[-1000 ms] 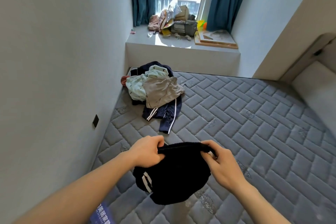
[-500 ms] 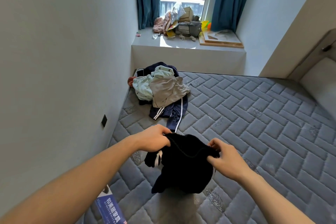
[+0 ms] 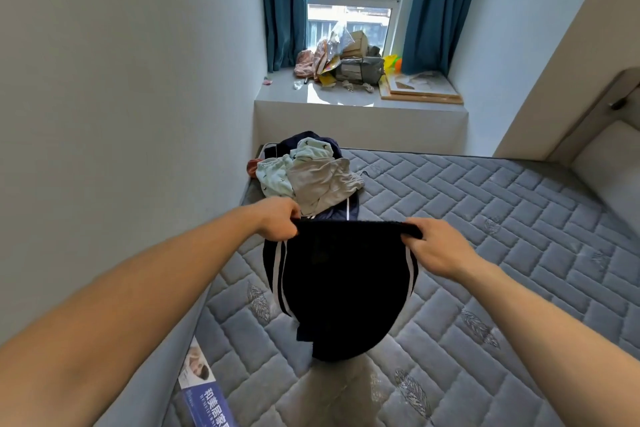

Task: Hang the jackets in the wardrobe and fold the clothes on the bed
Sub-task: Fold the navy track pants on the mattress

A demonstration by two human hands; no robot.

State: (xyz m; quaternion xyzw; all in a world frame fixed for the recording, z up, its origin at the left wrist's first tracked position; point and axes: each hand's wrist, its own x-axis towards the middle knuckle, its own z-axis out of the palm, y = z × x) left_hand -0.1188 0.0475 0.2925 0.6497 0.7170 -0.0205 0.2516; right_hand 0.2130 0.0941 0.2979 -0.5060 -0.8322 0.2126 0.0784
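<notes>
A dark navy garment with white side stripes (image 3: 343, 288) hangs above the grey quilted mattress (image 3: 485, 253). My left hand (image 3: 278, 222) grips its top edge at the left corner. At the right corner my right hand (image 3: 433, 246) pinches the same edge, which is stretched flat between the two. The lower part of the garment hangs down, bunched. A pile of clothes (image 3: 308, 177) lies at the far left corner of the bed, against the wall: pale green, beige and navy pieces.
A white wall (image 3: 121, 114) runs along the bed's left side. A window ledge (image 3: 346, 100) beyond the bed holds bags, boxes and a flat board. Teal curtains frame the window. A padded headboard (image 3: 609, 163) stands at the right.
Both hands have lifted the dark garment and pulled its top edge apart, so it now hangs spread out instead of bunched. The view has tilted up slightly.
</notes>
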